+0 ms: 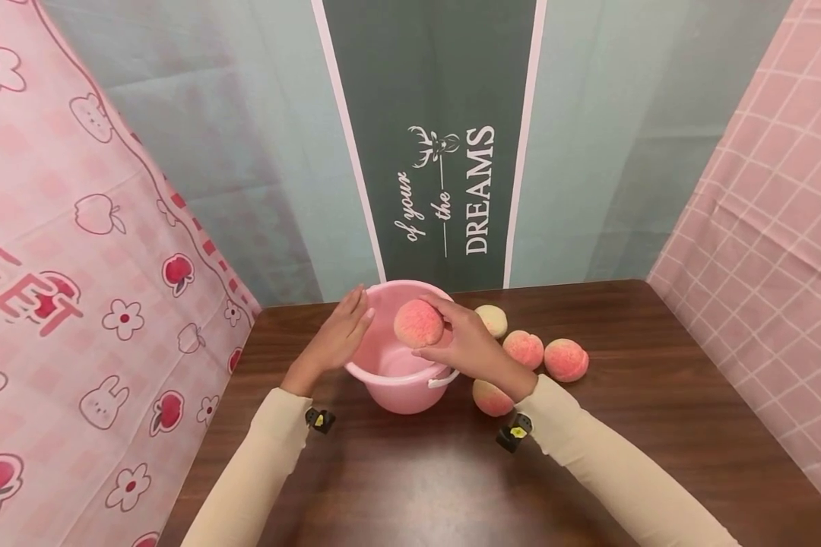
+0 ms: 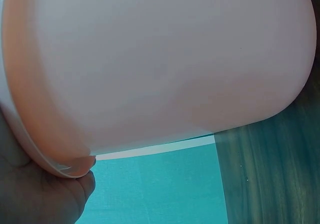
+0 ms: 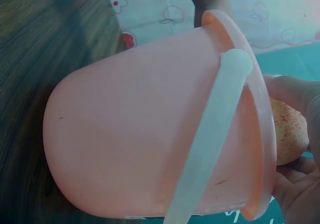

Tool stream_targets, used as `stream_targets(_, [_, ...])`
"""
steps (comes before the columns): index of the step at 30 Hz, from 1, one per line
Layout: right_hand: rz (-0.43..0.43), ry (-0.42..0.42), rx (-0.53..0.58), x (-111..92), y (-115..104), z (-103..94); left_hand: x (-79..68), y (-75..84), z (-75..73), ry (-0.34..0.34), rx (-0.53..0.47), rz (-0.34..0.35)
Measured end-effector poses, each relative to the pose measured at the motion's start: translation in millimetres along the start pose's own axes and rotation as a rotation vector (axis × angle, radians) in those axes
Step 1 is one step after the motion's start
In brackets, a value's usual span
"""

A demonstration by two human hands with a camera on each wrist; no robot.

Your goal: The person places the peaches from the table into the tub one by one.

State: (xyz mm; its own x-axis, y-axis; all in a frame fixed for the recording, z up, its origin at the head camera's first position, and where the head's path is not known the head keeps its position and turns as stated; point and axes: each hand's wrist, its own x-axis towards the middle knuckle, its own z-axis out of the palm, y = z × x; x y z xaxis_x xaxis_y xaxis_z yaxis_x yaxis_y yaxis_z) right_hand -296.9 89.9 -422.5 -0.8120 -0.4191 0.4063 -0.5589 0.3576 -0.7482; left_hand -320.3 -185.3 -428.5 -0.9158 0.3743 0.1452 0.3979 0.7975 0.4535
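Note:
A pink bucket (image 1: pixel 404 391) stands upright on the table, its pale handle (image 3: pixel 207 139) hanging down the side in the right wrist view. Over its mouth, my right hand (image 1: pixel 468 338) holds a pink-orange peach (image 1: pixel 419 323) between thumb and fingers. That same peach (image 3: pixel 290 131) shows partly past the rim in the right wrist view. My left hand (image 1: pixel 338 334) rests against the bucket's left rim with its fingers extended; the left wrist view shows the hand (image 2: pixel 45 194) touching the rim at the lower left.
Right of the bucket lie several more peaches: a pale one (image 1: pixel 492 320), two pinker ones (image 1: pixel 523 349), (image 1: pixel 566 360) and one (image 1: pixel 491 398) partly under my right wrist. The brown table (image 1: pixel 410 486) ends at a curtain (image 1: pixel 438 91) behind. Patterned cloths hang at both sides.

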Motion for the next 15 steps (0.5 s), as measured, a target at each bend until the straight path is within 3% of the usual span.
stream_targets(15, [0.017,0.003,-0.066,0.1,-0.4,4.0,-2.1,2.5,-2.5,-0.012,-0.031,-0.021])
